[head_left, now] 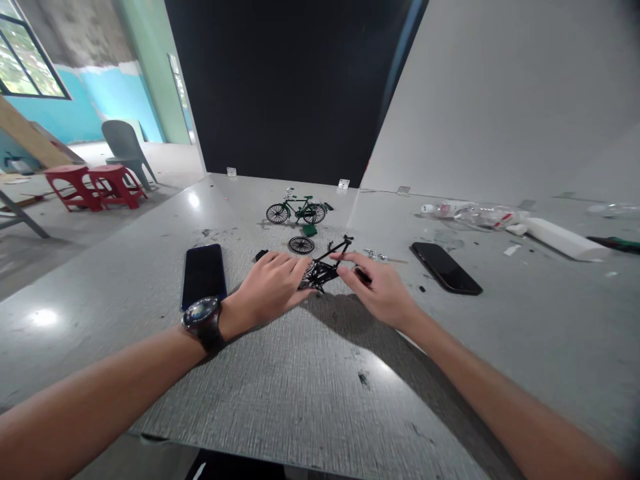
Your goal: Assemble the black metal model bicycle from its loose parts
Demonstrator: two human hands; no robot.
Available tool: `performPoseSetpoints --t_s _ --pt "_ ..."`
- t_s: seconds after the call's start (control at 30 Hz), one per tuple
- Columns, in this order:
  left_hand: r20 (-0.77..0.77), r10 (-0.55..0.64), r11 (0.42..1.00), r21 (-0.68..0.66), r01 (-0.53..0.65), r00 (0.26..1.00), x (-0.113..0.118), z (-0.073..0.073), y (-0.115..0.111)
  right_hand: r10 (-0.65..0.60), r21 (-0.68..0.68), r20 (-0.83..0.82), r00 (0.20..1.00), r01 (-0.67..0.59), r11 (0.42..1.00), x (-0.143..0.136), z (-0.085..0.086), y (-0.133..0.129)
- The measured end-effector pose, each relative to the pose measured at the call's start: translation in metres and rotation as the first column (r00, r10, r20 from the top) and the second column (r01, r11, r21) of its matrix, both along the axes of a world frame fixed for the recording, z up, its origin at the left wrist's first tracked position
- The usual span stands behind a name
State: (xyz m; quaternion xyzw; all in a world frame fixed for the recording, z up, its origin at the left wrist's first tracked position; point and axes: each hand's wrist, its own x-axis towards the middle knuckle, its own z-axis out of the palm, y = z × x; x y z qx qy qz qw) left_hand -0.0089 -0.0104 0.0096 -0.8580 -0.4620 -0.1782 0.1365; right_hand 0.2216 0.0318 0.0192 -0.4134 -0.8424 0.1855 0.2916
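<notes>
Between my hands is a black model bicycle frame [327, 268], held tilted just above the grey table. My left hand [273, 283], with a dark watch [201, 312] on its wrist, closes on the wheel end of the frame; its fingers partly hide that wheel. The fingertips of my right hand [377, 287] pinch the middle of the frame. A dark object [363, 274] shows under the right fingers, its kind unclear. Just beyond lie a loose spoked wheel [301, 245] and a small green piece [309, 230]. Farther back stands an assembled green model bicycle [299, 210].
A phone [204, 270] lies left and another phone [446, 268] right. Small silvery parts [375, 255] rest beyond my right hand. Clear plastic packaging [483, 215] and a white block-like object [567, 239] lie at the right back. A black panel [295, 87] rises behind the table.
</notes>
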Motion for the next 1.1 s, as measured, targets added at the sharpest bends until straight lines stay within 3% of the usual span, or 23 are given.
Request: performPoseSetpoints --t_s 0.6,0.87,0.97,1.1 --pt "0.067 -0.007 0.999 0.038 0.005 0.998 0.0 -0.003 -0.001 0.005 -0.008 -0.044 0.999 -0.005 1.0 -0.003 0.003 -0.004" --pt "0.359 0.08 0.987 -0.159 -0.024 0.93 0.006 -0.005 -0.005 0.03 -0.088 -0.021 0.999 -0.031 0.996 -0.001 0.0 -0.002" --pt "0.465 0.08 0.986 -0.167 -0.001 0.881 0.008 -0.007 -0.006 0.012 -0.096 0.016 1.0 -0.01 0.995 -0.001 -0.004 0.001" --pt "0.491 0.072 0.983 -0.183 0.022 0.868 0.009 -0.007 -0.008 0.039 -0.06 0.038 0.998 -0.037 0.998 -0.002 -0.007 0.004"
